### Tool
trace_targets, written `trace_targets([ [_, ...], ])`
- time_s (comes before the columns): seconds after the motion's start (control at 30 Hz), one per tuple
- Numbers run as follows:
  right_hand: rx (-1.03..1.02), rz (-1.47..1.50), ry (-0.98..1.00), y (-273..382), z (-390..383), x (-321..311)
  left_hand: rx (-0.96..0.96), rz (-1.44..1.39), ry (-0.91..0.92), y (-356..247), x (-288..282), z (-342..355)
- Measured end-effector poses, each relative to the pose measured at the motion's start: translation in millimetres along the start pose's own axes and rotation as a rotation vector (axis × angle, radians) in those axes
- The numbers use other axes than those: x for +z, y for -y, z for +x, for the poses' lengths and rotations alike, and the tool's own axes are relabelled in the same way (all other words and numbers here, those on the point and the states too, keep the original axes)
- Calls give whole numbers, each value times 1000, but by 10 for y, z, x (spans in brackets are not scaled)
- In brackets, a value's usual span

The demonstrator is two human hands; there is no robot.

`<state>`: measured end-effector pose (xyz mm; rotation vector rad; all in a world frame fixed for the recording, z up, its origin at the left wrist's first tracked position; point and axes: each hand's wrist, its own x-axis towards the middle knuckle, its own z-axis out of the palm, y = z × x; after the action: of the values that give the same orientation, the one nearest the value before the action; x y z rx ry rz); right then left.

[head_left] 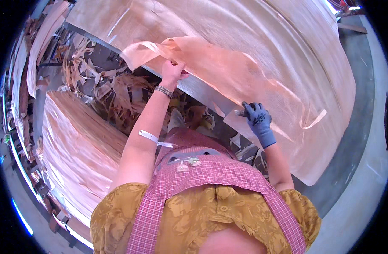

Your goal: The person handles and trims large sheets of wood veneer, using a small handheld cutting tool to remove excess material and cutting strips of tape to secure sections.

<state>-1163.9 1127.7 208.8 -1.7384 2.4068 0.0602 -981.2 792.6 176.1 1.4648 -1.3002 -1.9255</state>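
Observation:
My bare left hand (172, 73) pinches the near edge of a thin, torn piece of wood veneer (219, 63), its fingertips partly tucked behind it. To the left of the hand this piece curls up and folds over itself; to the right it lies over a wide stack of pale veneer sheets (325, 80). My right hand (258, 120), in a grey-blue work glove, is closed near the front edge of the stack. Something small and dark shows at its fingertips, too hidden to name. A narrow curled veneer strip (314, 120) lies right of the glove.
A metal table edge (196, 88) runs below the veneer. Torn veneer scraps (122, 91) are heaped beyond it on the floor. Another tall veneer stack (71, 148) stands at my left, with long loose sheets (43, 46) farther back. Grey floor (363, 169) lies at the right.

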Motion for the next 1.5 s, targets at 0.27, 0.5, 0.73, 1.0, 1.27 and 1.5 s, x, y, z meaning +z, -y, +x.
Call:
trace_targets([
  [0.27, 51, 244, 35, 152, 89, -68, 414, 542, -320, 297, -475, 32],
  [0.5, 192, -89, -408, -398, 1588, -274, 384, 930, -650, 172, -553, -98],
  [0.73, 422, -137, -278, -1251, 2531, 17, 227, 949, -602, 40, -555, -23],
  [1.0, 383, -61, -261, -1533, 2603, 61, 305, 1068, -615, 10, -644, 33],
  [1.27, 460, -83, -147, -1524, 2700, 66, 450, 1043, -656, -84, -868, 14],
  [1.5, 313, -17, -248, -1975, 2368, 22, 382, 712, -324, -261, -233, 173],
])
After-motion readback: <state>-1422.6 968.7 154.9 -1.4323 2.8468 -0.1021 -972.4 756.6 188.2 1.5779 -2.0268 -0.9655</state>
